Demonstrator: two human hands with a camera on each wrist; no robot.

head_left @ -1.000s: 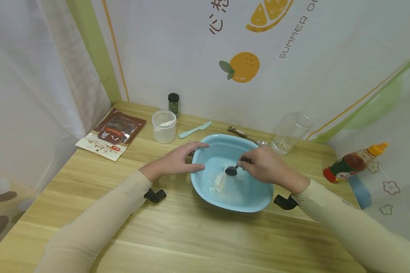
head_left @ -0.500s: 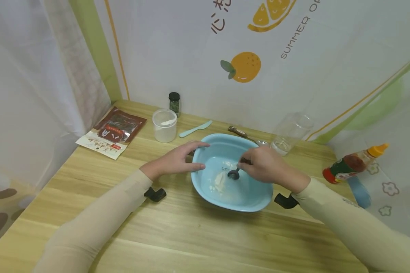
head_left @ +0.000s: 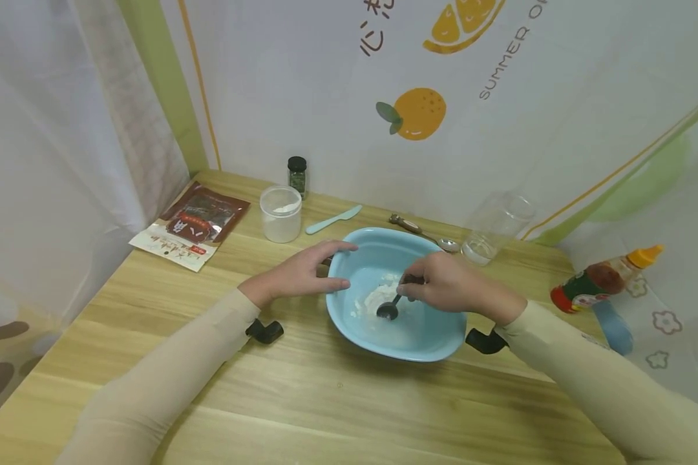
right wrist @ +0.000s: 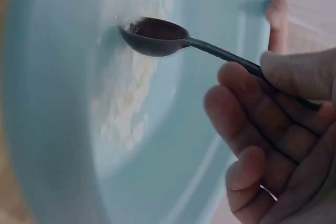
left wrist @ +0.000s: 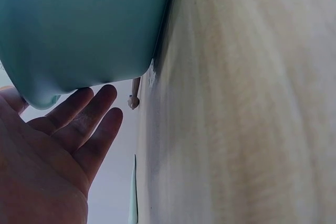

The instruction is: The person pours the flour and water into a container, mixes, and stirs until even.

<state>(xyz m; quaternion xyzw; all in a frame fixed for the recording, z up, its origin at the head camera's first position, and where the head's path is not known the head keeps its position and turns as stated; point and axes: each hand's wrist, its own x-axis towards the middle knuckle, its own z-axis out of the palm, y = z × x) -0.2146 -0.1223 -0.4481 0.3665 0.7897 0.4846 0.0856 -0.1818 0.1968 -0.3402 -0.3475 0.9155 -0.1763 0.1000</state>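
A light blue plastic basin (head_left: 404, 349) stands on the wooden table, with white powder (head_left: 378, 296) spread on its floor. My left hand (head_left: 299, 271) holds its left side, the thumb over the rim and several fingers (left wrist: 100, 129) against the outer wall. My right hand (head_left: 450, 281) reaches over the right rim and pinches the thin handle of a small black spoon (head_left: 387, 311) between thumb and fingers. In the right wrist view the spoon's bowl (right wrist: 155, 38) is low over the powder and looks dark inside.
Behind the basin lie a pale green plastic knife (head_left: 333, 220) and a metal spoon (head_left: 446, 245). A tub of white powder (head_left: 281, 223), a black-capped spice jar (head_left: 297, 177) and a brown packet (head_left: 192, 226) stand left; a clear glass (head_left: 494, 229) and a sauce bottle (head_left: 599, 281) right.
The spoon has moved through the basin, first toward the right, then back left and toward the near side. The powder is spread differently. My left hand has stayed at the rim.
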